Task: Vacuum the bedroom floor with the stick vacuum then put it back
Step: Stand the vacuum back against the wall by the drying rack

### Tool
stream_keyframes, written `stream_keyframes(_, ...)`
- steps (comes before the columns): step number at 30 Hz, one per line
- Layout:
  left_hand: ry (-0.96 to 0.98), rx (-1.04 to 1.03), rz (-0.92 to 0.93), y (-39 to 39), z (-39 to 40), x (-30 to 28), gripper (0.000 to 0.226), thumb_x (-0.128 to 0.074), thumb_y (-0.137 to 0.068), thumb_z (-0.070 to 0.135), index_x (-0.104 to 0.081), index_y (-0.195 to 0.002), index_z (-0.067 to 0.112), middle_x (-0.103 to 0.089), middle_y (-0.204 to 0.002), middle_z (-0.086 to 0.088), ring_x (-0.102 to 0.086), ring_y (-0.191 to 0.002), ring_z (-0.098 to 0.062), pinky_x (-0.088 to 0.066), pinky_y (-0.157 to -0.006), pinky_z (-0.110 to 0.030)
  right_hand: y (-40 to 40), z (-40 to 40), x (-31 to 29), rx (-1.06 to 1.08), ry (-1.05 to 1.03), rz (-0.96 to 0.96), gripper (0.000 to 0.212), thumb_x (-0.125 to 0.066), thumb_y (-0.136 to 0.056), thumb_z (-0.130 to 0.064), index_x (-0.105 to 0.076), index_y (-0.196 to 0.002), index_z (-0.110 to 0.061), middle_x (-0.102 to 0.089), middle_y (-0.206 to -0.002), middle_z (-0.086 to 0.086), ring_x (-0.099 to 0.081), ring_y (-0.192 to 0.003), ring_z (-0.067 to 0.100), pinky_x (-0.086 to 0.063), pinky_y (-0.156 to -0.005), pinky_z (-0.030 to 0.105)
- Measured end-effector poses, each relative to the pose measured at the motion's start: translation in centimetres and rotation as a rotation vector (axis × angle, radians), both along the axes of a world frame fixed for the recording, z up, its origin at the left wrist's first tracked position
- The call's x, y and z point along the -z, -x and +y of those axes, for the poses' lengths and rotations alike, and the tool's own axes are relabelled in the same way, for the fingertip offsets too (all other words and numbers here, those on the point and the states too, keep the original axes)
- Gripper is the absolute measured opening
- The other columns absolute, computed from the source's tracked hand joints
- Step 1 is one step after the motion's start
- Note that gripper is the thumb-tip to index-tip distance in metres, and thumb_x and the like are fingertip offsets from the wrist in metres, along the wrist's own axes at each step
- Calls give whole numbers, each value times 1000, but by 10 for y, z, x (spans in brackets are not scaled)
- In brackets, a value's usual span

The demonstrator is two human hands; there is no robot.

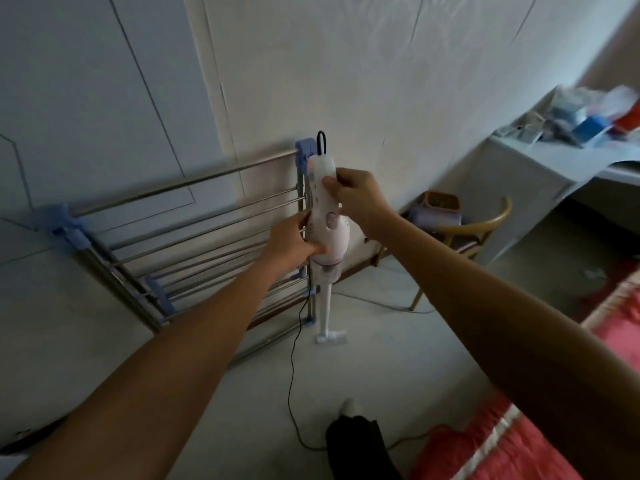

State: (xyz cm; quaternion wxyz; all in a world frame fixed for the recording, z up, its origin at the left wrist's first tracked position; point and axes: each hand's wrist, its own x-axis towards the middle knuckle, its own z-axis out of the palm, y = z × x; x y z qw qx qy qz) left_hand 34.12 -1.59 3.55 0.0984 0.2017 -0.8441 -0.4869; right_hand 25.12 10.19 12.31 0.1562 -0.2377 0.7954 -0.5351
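We hold the stick vacuum (327, 233) standing up by the wall, its flat head (331, 337) on the floor. Our right hand (360, 199) grips the thin handle up top and our left hand (294, 242) wraps the round body — two hands keep it steady, we think. It is smooth white plastic. A thin black cord (294, 386) trails down. Shiny metal bars — a drying rack (180, 251) — lean just behind.

Folded metal drying rack (194, 244) with blue joints leaned on far wall, left. Wooden chair (474, 233) right of it. Cluttered white desk (540, 168) far right. Red bedding (519, 438) near right.
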Motion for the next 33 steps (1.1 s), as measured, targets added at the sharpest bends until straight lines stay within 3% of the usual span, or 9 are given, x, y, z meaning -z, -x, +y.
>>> stream_keyframes(3,69,-14,-30,41,0,6,59,-84,-72,23,-60,-125,23,-68,-118,1,-68,-97,-21,-63,-75,-42,44,-2,11,-57,8,-17,17,-57,-100,-21,-70,-93,-15,-71,-93,13,-70,-98,35,-60,-85,53)
stream_keyframes(6,73,-70,-48,87,-1,16,64,-82,-74,19,-57,-132,23,-67,-123,-2,-71,-90,-23,-64,-71,-41,97,-9,23,-107,9,-19,18,-57,-101,-21,-71,-97,-11,-71,-94,14,-70,-94,33,-60,-85,50)
stream_keyframes(12,63,-198,-128,181,0,44,72,-82,-75,14,-53,-139,26,-64,-128,-4,-69,-84,-15,-63,-55,-33,204,-22,66,-182,10,-37,15,-61,-97,-28,-71,-90,-19,-68,-75,-1,-61,-59,-1,-53,-54,16)
stream_keyframes(15,86,-227,-183,208,5,54,77,-82,-75,16,-48,-143,23,-62,-132,-6,-68,-98,-22,-63,-65,-32,237,-23,86,-198,-5,-47,26,-60,-97,-30,-70,-97,-6,-72,-88,13,-69,-72,15,-61,-69,34)
stream_keyframes(20,63,-268,-185,239,9,72,75,-84,-73,15,-50,-140,22,-64,-128,-6,-63,-85,-6,-60,-69,-27,273,-22,103,-263,13,-116,14,-60,-97,-30,-70,-87,-28,-73,-95,9,-69,-85,17,-61,-85,46)
stream_keyframes(22,61,-290,-188,248,10,76,75,-84,-72,15,-51,-139,22,-64,-128,-5,-67,-95,-15,-62,-77,-35,286,-23,107,-268,19,-137,18,-60,-97,-28,-73,-97,-16,-73,-97,14,-70,-93,30,-59,-87,50)
stream_keyframes(25,59,-328,-180,255,10,82,74,-83,-73,15,-51,-140,23,-65,-127,-2,-63,-97,-15,-59,-72,-26,297,-30,111,-277,11,-135,25,-60,-97,-26,-72,-106,-6,-73,-98,17,-69,-96,34,-58,-88,52)
stream_keyframes(29,-3,-344,-171,260,2,81,76,-82,-74,17,-49,-142,24,-63,-117,5,-66,-104,-21,-61,-79,-33,304,-42,106,-306,6,-102,25,-60,-97,-27,-73,-107,-8,-73,-97,14,-69,-95,31,-59,-87,50)
stream_keyframes(33,13,-335,-181,266,-9,80,74,-82,-75,17,-51,-142,19,-66,-129,-4,-66,-106,-17,-59,-88,-37,308,-53,103,-311,1,-87,26,-61,-96,-27,-73,-105,-6,-73,-96,14,-69,-94,31,-59,-86,50)
